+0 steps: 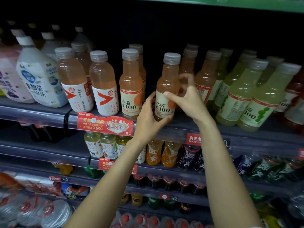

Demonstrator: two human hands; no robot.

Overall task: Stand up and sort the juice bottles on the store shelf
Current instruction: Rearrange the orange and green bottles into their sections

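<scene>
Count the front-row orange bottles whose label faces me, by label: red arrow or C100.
Red-arrow bottles: 2
C100 bottles: 2, one held between left hand and right hand
Total: 4

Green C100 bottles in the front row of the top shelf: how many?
2. One green C100 bottle stands right of the pink ones; the other stands beside it, further right. More green bottles stand behind, partly hidden.
</scene>
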